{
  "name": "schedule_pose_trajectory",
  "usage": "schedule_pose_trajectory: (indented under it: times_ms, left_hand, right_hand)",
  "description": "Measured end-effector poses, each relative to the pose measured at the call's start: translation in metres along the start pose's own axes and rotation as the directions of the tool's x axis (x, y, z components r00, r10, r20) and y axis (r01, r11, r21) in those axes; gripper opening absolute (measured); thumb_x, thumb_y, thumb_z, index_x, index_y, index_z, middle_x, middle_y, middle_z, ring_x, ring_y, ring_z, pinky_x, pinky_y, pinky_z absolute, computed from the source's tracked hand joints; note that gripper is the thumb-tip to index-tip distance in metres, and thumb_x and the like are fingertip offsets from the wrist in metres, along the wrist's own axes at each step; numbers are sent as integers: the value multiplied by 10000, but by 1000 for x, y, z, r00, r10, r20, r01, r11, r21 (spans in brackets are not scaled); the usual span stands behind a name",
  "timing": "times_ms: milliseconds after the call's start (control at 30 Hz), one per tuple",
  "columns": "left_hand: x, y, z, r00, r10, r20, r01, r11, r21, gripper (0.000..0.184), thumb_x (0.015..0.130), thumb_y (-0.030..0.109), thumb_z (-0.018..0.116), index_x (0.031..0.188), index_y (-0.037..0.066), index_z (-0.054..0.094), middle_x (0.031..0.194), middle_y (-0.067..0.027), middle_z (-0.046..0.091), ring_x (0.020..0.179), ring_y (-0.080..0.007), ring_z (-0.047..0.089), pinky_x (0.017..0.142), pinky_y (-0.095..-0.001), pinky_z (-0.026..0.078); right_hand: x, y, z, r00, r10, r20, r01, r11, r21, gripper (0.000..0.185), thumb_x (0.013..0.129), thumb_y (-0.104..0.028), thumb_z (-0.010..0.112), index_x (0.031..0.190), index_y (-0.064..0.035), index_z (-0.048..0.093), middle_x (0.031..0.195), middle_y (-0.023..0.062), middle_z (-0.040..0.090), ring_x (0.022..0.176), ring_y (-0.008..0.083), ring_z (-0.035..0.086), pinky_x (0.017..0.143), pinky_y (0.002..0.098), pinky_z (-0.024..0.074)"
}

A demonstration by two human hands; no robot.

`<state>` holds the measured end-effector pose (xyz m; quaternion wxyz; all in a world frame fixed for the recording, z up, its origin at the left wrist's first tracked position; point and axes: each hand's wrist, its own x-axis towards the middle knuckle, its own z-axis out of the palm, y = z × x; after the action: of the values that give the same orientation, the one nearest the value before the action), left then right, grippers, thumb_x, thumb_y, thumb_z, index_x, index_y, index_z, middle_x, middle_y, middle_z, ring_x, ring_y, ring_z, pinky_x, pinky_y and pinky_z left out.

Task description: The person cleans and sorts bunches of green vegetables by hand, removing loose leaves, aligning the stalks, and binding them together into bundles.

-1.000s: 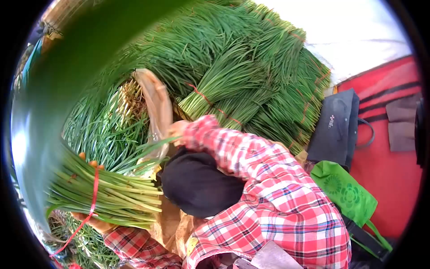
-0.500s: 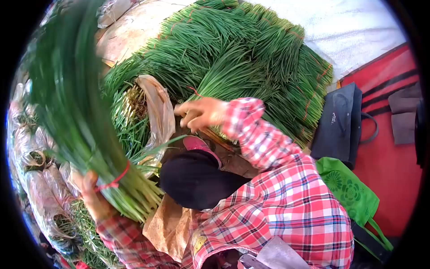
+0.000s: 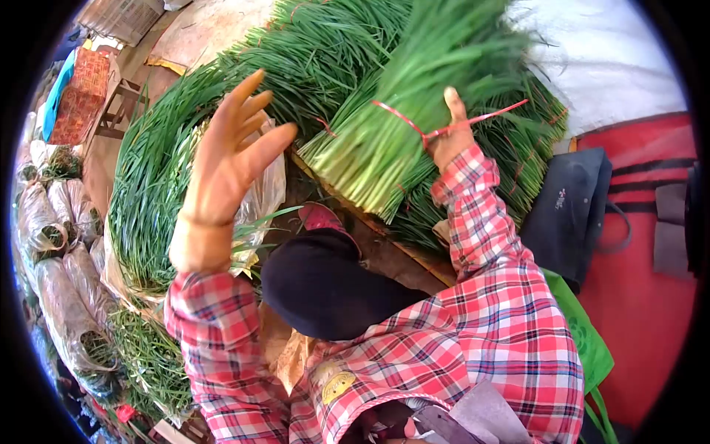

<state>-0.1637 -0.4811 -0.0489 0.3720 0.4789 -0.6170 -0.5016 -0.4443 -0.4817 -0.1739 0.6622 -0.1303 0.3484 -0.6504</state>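
Greens (image 3: 414,92) tied in a bunch with red string (image 3: 484,118) are in the right hand (image 3: 452,138), which grips them by the side close to the string, its thumb in sight. They are over a big pile of tied bunches (image 3: 333,44), stem ends toward the person and leaf tips blurred; whether they touch the pile cannot be told. Raised and open, fingers apart, the left hand (image 3: 235,159) is in front of a clear plastic bag (image 3: 268,194), with long leaves (image 3: 151,200) beside it. To the right, a dark bag (image 3: 568,211) lies on a red mat (image 3: 636,318).
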Motion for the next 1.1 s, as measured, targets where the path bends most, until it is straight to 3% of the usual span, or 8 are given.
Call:
schedule_pose_trajectory:
  times_ms: [133, 200, 267, 333, 700, 867, 1000, 1100]
  left_hand:
    - [-51, -41, -60, 989, -150, -16, 149, 988, -51, 753, 723, 304, 733, 1330, 48, 369, 1269, -216, 455, 1181, -321, 434, 978, -410, 358]
    - [-58, -66, -55, 914, -406, -21, 403, 911, -85, 713, 734, 268, 717, 1323, 45, 382, 1247, -193, 479, 1159, -290, 457, 981, -379, 358]
    - [-69, -68, -53, 895, -445, -46, 433, 888, -153, 680, 744, 231, 698, 1317, 34, 388, 1231, -178, 496, 1142, -267, 473, 988, -351, 351]
    - [-101, -40, -34, 878, -476, -56, 452, 862, -231, 656, 753, 219, 680, 1312, 29, 394, 1224, -176, 504, 1141, -252, 478, 989, -342, 346]
    - [-143, -37, -27, 878, -411, -245, 358, 904, -235, 613, 806, 209, 626, 1313, -22, 371, 1217, -190, 508, 1122, -255, 497, 981, -336, 351]
    - [-171, -31, -33, 859, -391, -331, 378, 920, -107, 616, 817, 312, 596, 1314, 13, 388, 1208, -190, 511, 1109, -258, 510, 937, -340, 397]
    - [-201, -27, -42, 812, -417, -407, 392, 908, -148, 618, 802, 279, 648, 1299, 2, 407, 1181, -179, 540, 1092, -241, 527, 935, -324, 388]
    - [-226, -32, -44, 762, -477, -437, 466, 874, -142, 635, 802, 352, 628, 1286, 0, 415, 1161, -167, 547, 996, -207, 563, 829, -292, 436]
  right_hand:
    - [-7, 64, -43, 905, 43, -424, -100, 989, -113, 654, 763, -384, 679, 1258, -36, 431, 1228, 145, 508, 1093, 307, 506, 937, 487, 401]
    - [33, 113, -113, 703, 267, -660, -601, 718, -350, 696, 733, -394, 709, 1256, -25, 436, 1213, 178, 513, 1089, 327, 502, 917, 466, 410]
    - [58, 146, -147, 543, 198, -816, -755, 541, -372, 757, 709, -337, 741, 1284, 12, 395, 1334, 206, 369, 1096, 370, 490, 809, 461, 482]
    - [3, 101, -109, 653, 272, -706, -611, 740, -280, 867, 714, -300, 740, 1342, 56, 260, 1364, 208, 306, 1087, 368, 497, 789, 462, 491]
    - [0, 97, -139, 675, 351, -649, -617, 751, -235, 867, 750, -330, 716, 1346, 60, 222, 1372, 292, 247, 1217, 414, 365, 845, 489, 502]
    - [-37, 91, -148, 602, 441, -666, -696, 699, -166, 530, 892, -338, 520, 1301, -32, 380, 1247, 197, 493, 996, 312, 586, 799, 418, 520]
    - [-82, 95, -92, 479, 722, -499, -857, 263, -443, 268, 880, -238, 526, 1061, -63, 617, 994, 125, 649, 873, 258, 631, 675, 369, 530]
    - [-86, 149, -95, 740, 668, -81, -367, 300, -881, 277, 828, -191, 552, 1074, -80, 613, 961, 98, 657, 822, 215, 636, 681, 322, 523]
